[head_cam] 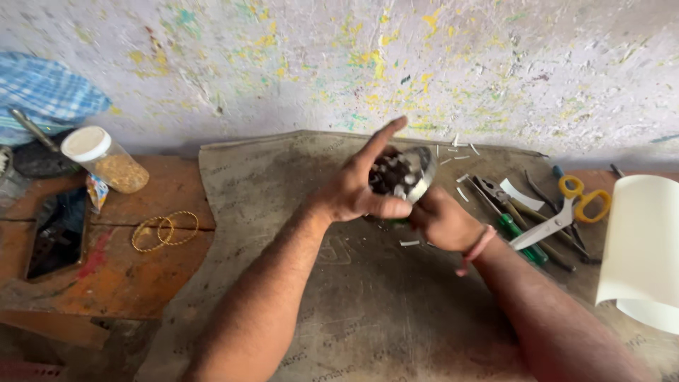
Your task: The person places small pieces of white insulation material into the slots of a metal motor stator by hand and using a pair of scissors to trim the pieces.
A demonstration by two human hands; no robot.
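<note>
My right hand [444, 221] grips a small round metal bowl [419, 171] from below and tilts it toward me. It is full of small dark pieces [391, 175]. Over the bowl's near side lies my left hand [359, 185], thumb across the rim, index finger stretched up and away. Both hands hover above a worn brown-grey mat [368, 304] on the work surface. A pink band sits on my right wrist.
Yellow-handled scissors [562, 212], a green-handled screwdriver [522, 239] and pliers lie right of the hands. A rolled white sheet [640, 251] stands at far right. Left: two gold bangles [164, 230], a lidded plastic jar [106, 159], a blue checked cloth [44, 92].
</note>
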